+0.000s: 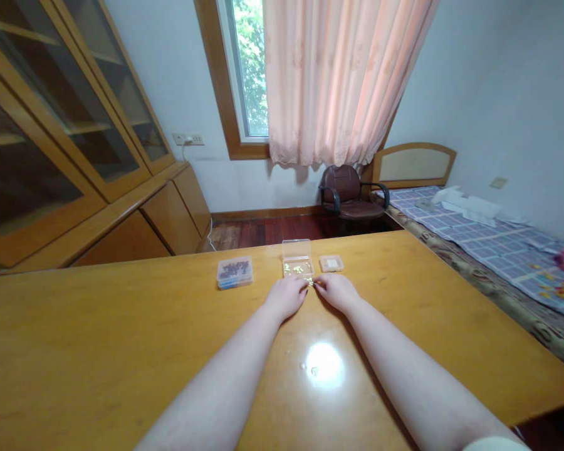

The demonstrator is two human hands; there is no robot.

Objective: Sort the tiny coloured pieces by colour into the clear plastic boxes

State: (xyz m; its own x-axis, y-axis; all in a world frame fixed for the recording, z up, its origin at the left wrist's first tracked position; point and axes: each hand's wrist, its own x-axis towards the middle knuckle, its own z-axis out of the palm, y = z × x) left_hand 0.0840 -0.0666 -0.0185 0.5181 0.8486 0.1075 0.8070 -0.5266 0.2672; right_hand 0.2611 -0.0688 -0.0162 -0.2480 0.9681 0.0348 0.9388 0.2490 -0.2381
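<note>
An open clear plastic box [297, 258] stands near the far edge of the table, its lid raised at the back. Small pale-yellow pieces [299, 270] lie scattered inside it; their exact kind is too small to tell. Just in front of the box, my left hand [287, 297] has its fingers closed at a small cluster of the same pieces. From the other side, my right hand [338, 292] pinches at that cluster, fingertips close to those of the left. The hands partly cover the box's front.
A clear box of dark pieces [235, 272] sits to the left, and a small closed clear box [331, 264] to the right. Both stand on the wooden table [122, 351]. Beyond are an armchair [350, 194], a bed [451, 219] and a glass-fronted cabinet [75, 125].
</note>
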